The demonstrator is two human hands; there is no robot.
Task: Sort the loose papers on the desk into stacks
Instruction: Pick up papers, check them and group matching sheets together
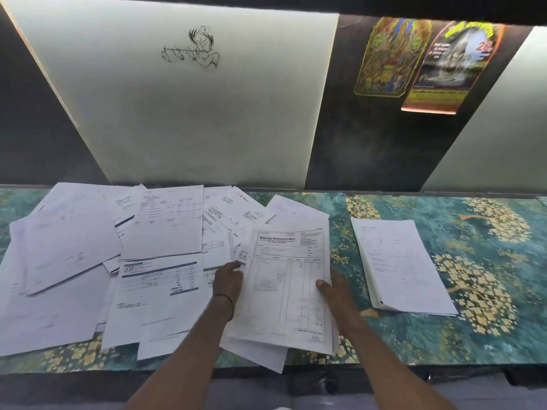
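My right hand grips the right edge of a small bundle of sheets topped by a ruled invoice, thumb pressed on its face, while my left hand closes on the bundle's left edge with a fingertip pinching a corner. I see the loose papers spread in overlapping disorder across the left of the desk. One squared stack lies well apart to the right on the teal floral cover.

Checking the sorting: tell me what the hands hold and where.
Both hands grip a small bundle of papers: left hand at its left edge, right hand at its right edge.
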